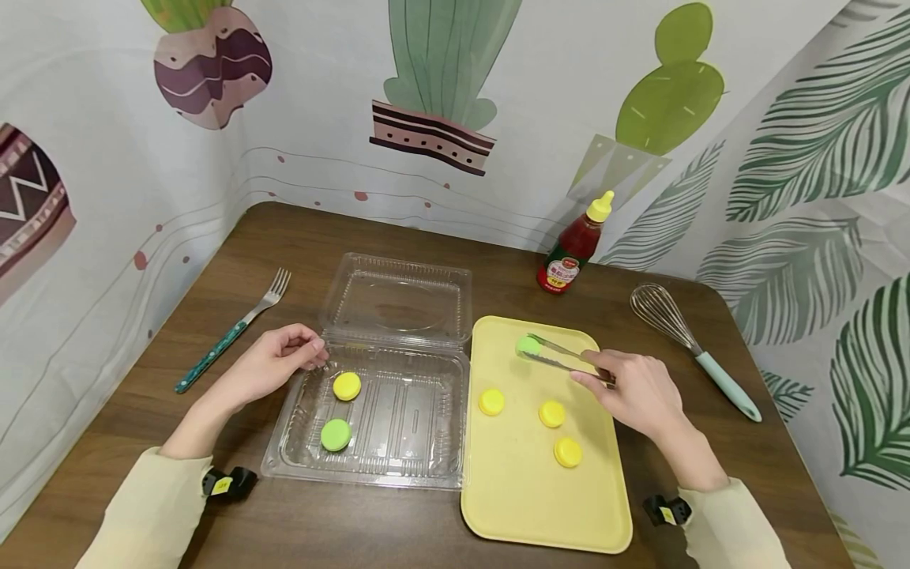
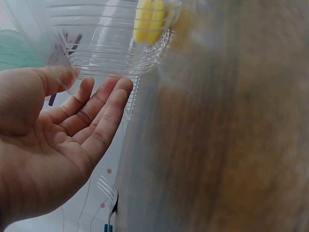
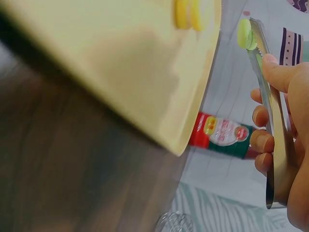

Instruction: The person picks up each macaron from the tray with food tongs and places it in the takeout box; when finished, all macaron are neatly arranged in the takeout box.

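Note:
My right hand [image 1: 643,389] grips metal tongs [image 3: 270,113] over the far part of a yellow tray [image 1: 522,506]. Between the tong tips is a green macaron [image 3: 245,35], held up above the tray. Several yellow macarons [image 1: 551,413] lie on the tray below. At the upper left corner of a clear plastic container [image 1: 398,482], my left hand [image 1: 273,365] pinches the rim between thumb and fingers. The container's hinged lid [image 1: 398,304] lies back, away from me. Inside the base, on its left side, sit one yellow macaron [image 1: 347,386] and one green macaron [image 1: 336,435].
A fork [image 1: 231,340] with a teal handle lies left of the container. Behind the tray stands a red sauce bottle [image 1: 572,251] with a yellow cap. A whisk [image 1: 693,348] lies to the right, and a patterned cloth [image 1: 320,87] hangs behind the wooden table [image 1: 384,525].

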Demonstrator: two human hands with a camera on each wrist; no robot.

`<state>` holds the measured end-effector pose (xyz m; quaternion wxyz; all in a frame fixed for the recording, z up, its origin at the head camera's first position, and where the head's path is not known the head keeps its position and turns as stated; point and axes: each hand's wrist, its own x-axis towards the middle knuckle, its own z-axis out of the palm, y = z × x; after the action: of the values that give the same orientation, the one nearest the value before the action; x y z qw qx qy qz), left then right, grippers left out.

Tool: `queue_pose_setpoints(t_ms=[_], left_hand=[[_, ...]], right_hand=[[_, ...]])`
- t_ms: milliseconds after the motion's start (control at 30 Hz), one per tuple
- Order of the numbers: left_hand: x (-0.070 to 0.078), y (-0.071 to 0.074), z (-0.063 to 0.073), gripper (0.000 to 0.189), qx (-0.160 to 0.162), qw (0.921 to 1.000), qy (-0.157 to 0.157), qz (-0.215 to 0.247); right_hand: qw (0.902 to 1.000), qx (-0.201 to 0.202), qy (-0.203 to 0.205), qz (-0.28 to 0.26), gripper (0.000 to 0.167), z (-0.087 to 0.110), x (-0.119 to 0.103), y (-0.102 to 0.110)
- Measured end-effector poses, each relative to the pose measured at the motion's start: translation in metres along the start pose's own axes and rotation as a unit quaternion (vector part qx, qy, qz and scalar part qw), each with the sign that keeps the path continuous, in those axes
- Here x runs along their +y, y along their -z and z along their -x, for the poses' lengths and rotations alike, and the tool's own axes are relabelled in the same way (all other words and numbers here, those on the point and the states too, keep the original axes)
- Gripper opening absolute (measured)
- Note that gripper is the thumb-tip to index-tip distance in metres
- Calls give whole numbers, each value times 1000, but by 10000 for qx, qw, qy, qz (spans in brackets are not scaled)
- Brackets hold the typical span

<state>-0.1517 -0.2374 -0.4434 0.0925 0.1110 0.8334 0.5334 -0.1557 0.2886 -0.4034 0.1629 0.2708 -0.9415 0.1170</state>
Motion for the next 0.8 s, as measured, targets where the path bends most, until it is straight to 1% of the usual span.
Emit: queue_pose_setpoints(t_ms=[267,467,800], left_hand=[[0,0,0,21,5,10000,-9,15],[-1,0,-1,21,-12,10000,-53,1],[1,0,1,21,-10,10000,-47,10]], right_hand=[[9998,-17,196,-2,31,-18,-16,0],[9985,109,527,-110,30,-30,-28,0],[9952,123,938,-232,32,-50,-51,-7]])
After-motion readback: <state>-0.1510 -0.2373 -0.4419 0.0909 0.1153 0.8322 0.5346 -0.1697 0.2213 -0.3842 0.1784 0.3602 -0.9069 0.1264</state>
